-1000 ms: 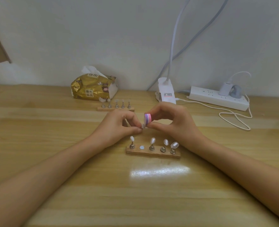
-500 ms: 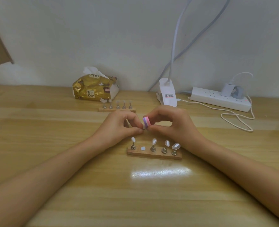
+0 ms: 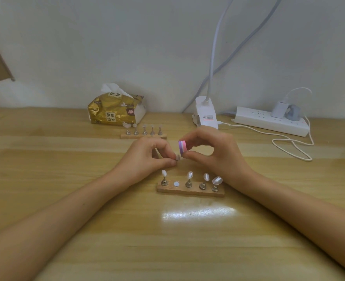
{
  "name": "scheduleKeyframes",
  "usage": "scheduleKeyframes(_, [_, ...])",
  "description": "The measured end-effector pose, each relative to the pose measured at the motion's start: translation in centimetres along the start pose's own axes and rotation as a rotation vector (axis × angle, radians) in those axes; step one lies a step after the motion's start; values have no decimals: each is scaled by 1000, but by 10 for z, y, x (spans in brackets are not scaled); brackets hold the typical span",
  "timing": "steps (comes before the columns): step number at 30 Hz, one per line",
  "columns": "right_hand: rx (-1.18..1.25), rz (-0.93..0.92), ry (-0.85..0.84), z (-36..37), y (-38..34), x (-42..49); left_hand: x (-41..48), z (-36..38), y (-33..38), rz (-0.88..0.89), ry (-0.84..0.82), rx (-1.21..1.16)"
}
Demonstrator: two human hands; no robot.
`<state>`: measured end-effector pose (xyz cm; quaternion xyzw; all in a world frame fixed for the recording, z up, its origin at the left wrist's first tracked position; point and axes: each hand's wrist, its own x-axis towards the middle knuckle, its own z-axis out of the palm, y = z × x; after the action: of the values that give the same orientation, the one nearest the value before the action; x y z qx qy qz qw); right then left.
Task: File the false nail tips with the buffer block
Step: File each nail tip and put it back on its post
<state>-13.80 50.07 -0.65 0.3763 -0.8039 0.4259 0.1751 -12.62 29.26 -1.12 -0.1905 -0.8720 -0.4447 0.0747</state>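
My left hand [image 3: 147,157] pinches a small pale nail tip [image 3: 178,158] on its metal stand between thumb and forefinger. My right hand [image 3: 214,153] grips the pink and purple buffer block [image 3: 182,147] between forefinger and thumb, its lower edge against the nail tip. Below both hands lies a wooden holder [image 3: 190,190] with several nail tips on metal stands and one bare white spot [image 3: 176,183] in the second place from the left.
A second wooden holder [image 3: 143,136] with several stands sits further back. Behind it lies a gold tissue pack [image 3: 115,111]. A white lamp clamp [image 3: 206,115], a power strip [image 3: 268,120] and a looped white cable [image 3: 293,147] occupy the back right.
The buffer block has moved down and back up against the nail tip in a small stroke. Both hands stay in the same place above the holder.
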Motion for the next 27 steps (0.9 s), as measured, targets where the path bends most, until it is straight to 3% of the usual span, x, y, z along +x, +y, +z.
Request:
scheduleKeyframes(4, [-13, 41, -77, 1, 1, 2, 0, -1, 0, -3, -1, 6])
scheduleKeyframes(8, [-38, -45, -28, 0, 0, 2, 0, 0, 1, -7, 0, 2])
scheduleKeyframes(12, [6, 44, -45, -1, 1, 1, 0, -1, 0, -4, -3, 15])
scheduleKeyframes(19, [-8, 6, -16, 0, 0, 0, 0, 0, -1, -2, -8, 8])
scheduleKeyframes(23, [25, 63, -79, -1, -1, 2, 0, 0, -1, -9, -6, -4])
scheduleKeyframes(27, [-15, -6, -50, -1, -1, 2, 0, -1, -1, -16, -3, -12])
